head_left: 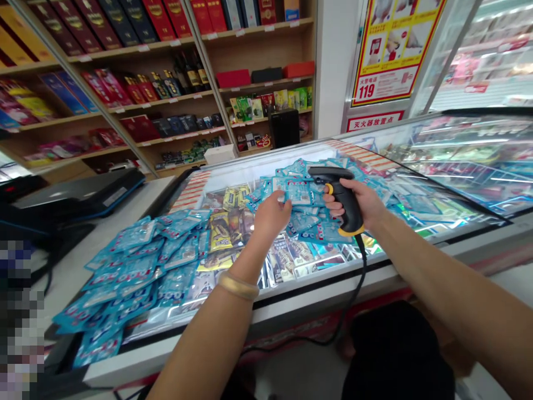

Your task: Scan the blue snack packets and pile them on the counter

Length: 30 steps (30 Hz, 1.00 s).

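Note:
My right hand [364, 203] is wrapped around the grip of a black and yellow barcode scanner [347, 203], its head facing left above a pile of blue packets [316, 225]. Between the fingers of my left hand [272, 214] is the near left edge of one blue packet [297, 191], with a pale label area facing up. The scanner's head is just right of and above this packet. A second heap of blue packets [137, 266] lies to the left on the glass freezer lid [245, 178].
Through the glass, yellow and dark ice cream wrappers [220, 230] show inside the freezer. The scanner's black cable [360, 289] hangs over the front edge. A checkout counter [79, 239] with dark equipment stands left. Behind are stocked wooden shelves [258, 30] and a fire-safety poster [393, 53].

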### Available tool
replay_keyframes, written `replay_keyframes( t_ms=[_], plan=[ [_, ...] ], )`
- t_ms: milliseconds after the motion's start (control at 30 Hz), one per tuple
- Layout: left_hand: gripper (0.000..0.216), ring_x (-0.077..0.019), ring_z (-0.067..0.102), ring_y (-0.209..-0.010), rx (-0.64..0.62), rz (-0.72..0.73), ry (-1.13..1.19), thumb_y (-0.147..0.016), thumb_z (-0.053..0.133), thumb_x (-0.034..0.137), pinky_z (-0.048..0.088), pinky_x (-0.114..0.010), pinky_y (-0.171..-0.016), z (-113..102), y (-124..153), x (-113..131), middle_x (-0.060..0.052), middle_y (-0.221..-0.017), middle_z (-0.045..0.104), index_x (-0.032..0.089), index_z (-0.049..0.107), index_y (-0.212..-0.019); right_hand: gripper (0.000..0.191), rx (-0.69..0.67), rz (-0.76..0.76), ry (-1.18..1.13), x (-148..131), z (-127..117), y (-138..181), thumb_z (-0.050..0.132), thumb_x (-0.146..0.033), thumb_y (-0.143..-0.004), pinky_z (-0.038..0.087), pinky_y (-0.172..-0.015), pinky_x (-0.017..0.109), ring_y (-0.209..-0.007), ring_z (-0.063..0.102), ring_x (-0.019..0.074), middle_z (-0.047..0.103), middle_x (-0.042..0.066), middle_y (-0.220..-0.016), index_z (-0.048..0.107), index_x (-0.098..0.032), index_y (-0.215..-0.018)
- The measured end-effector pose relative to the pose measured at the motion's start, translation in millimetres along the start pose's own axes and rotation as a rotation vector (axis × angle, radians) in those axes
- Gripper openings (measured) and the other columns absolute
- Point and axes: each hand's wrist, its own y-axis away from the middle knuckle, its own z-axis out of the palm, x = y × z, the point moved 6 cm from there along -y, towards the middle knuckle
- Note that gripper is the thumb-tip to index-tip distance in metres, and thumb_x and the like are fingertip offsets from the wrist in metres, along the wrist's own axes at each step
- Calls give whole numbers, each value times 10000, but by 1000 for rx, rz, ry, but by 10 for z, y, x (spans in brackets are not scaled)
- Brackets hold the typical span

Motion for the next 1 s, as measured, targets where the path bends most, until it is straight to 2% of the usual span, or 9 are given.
replay_keyframes(
  t_ms=[133,367,633,833,900,1000],
  plan=[
    [392,-257,720,-907,33,7,87,-898,548,303,523,-355,-836,86,-10,-57,-48,-847,765,240,690,-1258,157,1,11,13,55,57,-4,574,-310,-864,432,-436,207,-525,453,107,549,24,-701,580,-160,-910],
    [269,-230,729,-893,103,-29,349,-844,604,290,555,-332,-817,169,-102,-255,-68,-933,784,209,782,-1028,180,-12,37,52,112,63,-18,590,-317,-852,433,-450,200,-515,461,100,551,24,-699,569,-147,-904],
    [168,-230,737,-843,83,-85,690,-789,668,264,579,-360,-802,234,-113,-307,-76,-884,788,183,783,-880,157,-2,37,71,102,51,-17,563,-308,-875,437,-454,225,-529,459,116,558,36,-710,579,-154,-907],
    [68,-186,688,-598,114,-210,851,-719,759,193,600,-384,-701,184,-12,-233,-27,-640,699,159,700,-725,171,10,27,98,99,54,-10,563,-318,-878,433,-450,227,-527,452,115,546,35,-714,587,-150,-902],
    [103,-162,681,-585,58,-305,989,-706,748,98,609,-363,-699,193,40,-209,-16,-617,674,145,659,-724,166,4,33,86,102,63,-5,567,-313,-877,431,-451,222,-530,453,113,550,36,-713,586,-150,-901],
    [147,-130,675,-596,-123,-426,1137,-694,687,-24,621,-333,-759,233,118,-142,-33,-628,673,116,643,-706,161,-8,43,73,103,75,3,567,-308,-876,430,-450,221,-529,449,112,553,34,-711,589,-150,-899]
  ],
)
